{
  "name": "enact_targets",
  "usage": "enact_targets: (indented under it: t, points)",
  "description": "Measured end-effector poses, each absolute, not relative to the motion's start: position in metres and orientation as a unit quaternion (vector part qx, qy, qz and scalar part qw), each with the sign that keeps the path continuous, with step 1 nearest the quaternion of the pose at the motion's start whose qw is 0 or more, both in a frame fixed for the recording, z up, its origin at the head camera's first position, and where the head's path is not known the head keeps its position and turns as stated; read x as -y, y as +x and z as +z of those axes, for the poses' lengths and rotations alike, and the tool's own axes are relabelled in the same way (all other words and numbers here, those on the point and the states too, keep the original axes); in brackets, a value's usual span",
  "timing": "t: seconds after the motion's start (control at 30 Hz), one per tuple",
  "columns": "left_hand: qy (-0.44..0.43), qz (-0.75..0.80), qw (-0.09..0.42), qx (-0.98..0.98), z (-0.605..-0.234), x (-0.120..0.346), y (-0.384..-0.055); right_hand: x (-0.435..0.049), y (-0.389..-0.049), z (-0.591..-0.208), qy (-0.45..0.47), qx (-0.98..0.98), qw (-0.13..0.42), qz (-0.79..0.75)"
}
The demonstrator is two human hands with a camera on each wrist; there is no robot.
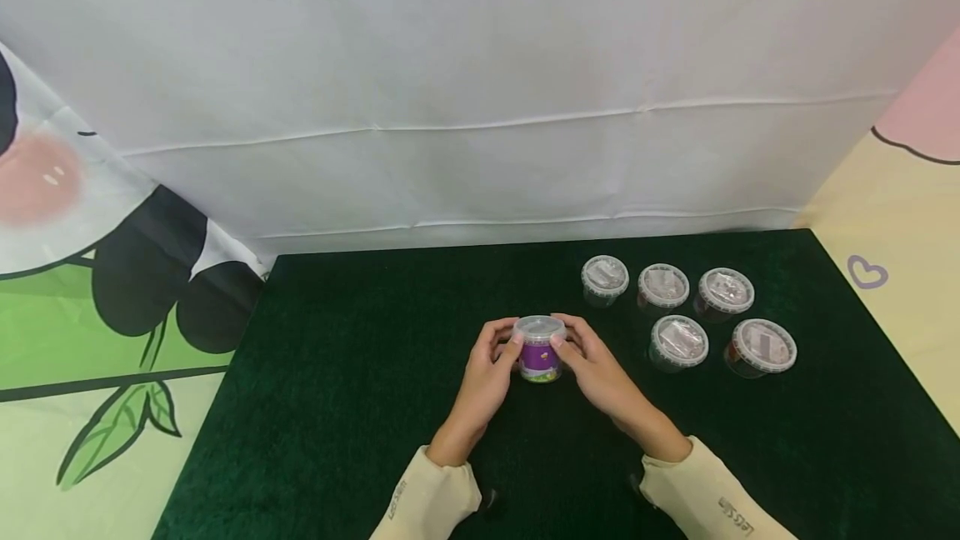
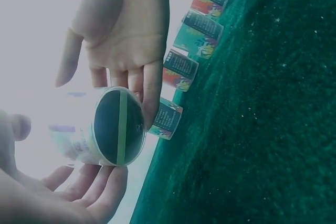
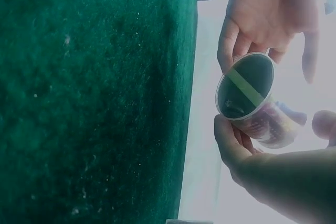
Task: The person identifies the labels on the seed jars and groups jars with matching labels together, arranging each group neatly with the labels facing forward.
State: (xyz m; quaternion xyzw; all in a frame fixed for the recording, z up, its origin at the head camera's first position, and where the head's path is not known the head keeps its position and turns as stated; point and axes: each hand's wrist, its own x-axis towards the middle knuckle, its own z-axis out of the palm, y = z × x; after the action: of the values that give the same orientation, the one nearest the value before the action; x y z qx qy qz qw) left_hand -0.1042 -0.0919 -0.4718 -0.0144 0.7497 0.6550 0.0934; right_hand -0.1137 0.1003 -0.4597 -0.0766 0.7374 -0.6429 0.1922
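Between both hands stands a small plastic tub [image 1: 540, 358] with a clear lid [image 1: 540, 326] and a purple and green label. My left hand [image 1: 483, 377] grips its left side, thumb on the front and fingers round behind. On the other side my right hand [image 1: 606, 375] holds it the same way. The wrist views look at the tub [image 2: 119, 127] from below, where its dark round base [image 3: 247, 86] is crossed by a pale green strip. It is raised off the table there, and the lid is hidden.
Several similar lidded tubs stand to the right, including a back-row tub [image 1: 604, 277] and a front-row tub [image 1: 763, 347]. Dark green cloth covers the table [image 1: 360, 407]. A white cloth wall [image 1: 450, 173] rises behind it, with printed cloths at both sides.
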Motion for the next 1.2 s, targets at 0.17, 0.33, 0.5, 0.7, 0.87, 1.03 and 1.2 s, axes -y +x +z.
enact_targets:
  t: [0.17,0.33,0.5,0.7,0.87,1.03,1.2]
  points:
    - [-0.015,0.669,0.109,-0.735,-0.4723,0.0952,-0.1074,-0.1024,-0.1153,-0.4584,-0.071,-0.718,0.204,-0.662]
    - [-0.024,0.676,0.121,-0.727,-0.4737,0.0966,-0.1092,-0.1028,-0.1154,-0.4562,-0.068,-0.7,0.219,-0.677]
    - [-0.017,0.673,0.137,-0.727,-0.4751,0.0973,-0.1083,-0.1023,-0.1145,-0.4561,-0.072,-0.688,0.228,-0.685]
    - [-0.008,0.67,0.12,-0.733,-0.4779,0.0971,-0.106,-0.1001,-0.1123,-0.4575,-0.06,-0.696,0.219,-0.681]
    - [-0.014,0.667,0.082,-0.74,-0.4786,0.0943,-0.1053,-0.0983,-0.1116,-0.4577,-0.059,-0.708,0.198,-0.675]
    - [-0.025,0.658,0.06,-0.75,-0.4793,0.091,-0.1055,-0.0975,-0.11,-0.458,-0.058,-0.716,0.184,-0.671]
    - [-0.024,0.65,0.05,-0.758,-0.4797,0.0889,-0.1036,-0.0959,-0.1078,-0.4593,-0.051,-0.725,0.176,-0.664]
